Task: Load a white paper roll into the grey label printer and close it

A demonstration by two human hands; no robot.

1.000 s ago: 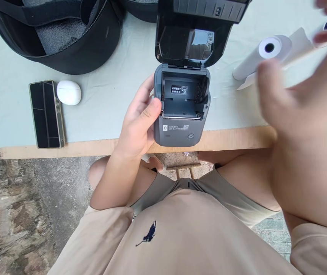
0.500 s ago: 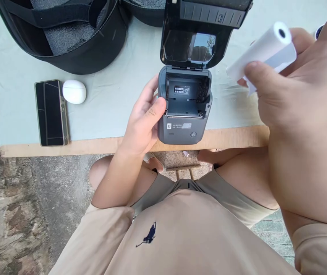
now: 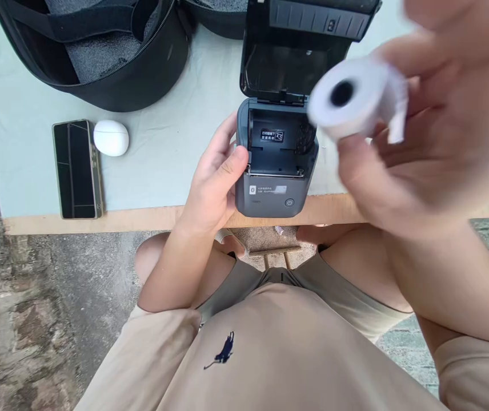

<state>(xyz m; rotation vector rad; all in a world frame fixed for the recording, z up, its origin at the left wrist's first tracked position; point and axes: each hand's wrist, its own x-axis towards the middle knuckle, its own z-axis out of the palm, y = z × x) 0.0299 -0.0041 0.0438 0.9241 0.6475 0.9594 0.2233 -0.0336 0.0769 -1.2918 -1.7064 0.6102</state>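
A dark grey portable label printer (image 3: 270, 202) lies at the table's front edge, its black lid (image 3: 287, 65) flipped up and away from me. The paper compartment holds nothing. My left hand (image 3: 214, 177) grips the printer's left side, thumb on the top rim. A white paper roll (image 3: 358, 97) with a dark hollow core is pinched in my right hand (image 3: 433, 131), raised to the right of the printer. The roll's end faces the camera, and a loose strip hangs from its right side. Motion blurs both the right hand and the roll.
At the back left stands an open black zip case (image 3: 141, 80) with grey foam inside. A phone (image 3: 77, 169) and a white earbud case (image 3: 111, 137) lie side by side on the left of the cloth-covered table (image 3: 163, 154). The table's bare wooden edge (image 3: 141, 220) runs in front.
My right hand has lifted the paper roll and moved it left, closer to the printer, turning its hollow end toward the camera. My left hand and the printer have hardly moved.
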